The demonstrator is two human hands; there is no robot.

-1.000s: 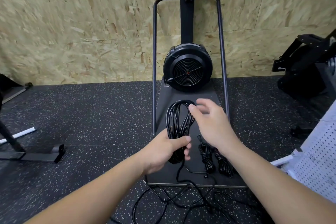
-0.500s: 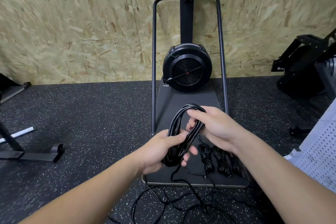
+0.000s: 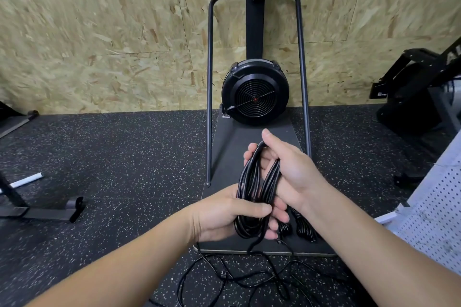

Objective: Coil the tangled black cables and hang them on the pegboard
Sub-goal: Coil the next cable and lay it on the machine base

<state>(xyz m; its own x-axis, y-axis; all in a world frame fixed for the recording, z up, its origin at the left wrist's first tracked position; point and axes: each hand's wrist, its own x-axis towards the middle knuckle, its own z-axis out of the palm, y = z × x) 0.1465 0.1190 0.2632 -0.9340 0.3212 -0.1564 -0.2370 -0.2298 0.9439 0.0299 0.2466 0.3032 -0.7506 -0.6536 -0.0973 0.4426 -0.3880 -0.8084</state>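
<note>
Coiled black cable (image 3: 252, 189) hangs in long loops between your two hands, held above the dark platform (image 3: 234, 157) of the fan machine (image 3: 255, 93). Your left hand (image 3: 224, 212) grips the lower part of the coil, thumb wrapped across the strands. Your right hand (image 3: 289, 169) clasps the upper loops, fingers curled through them. A loose tail drops to the tangled cable (image 3: 249, 279) on the speckled floor (image 3: 124, 157). Two bundled cables (image 3: 303, 228) lie on the platform beneath your right wrist. The white pegboard (image 3: 439, 209) leans at the right edge.
</note>
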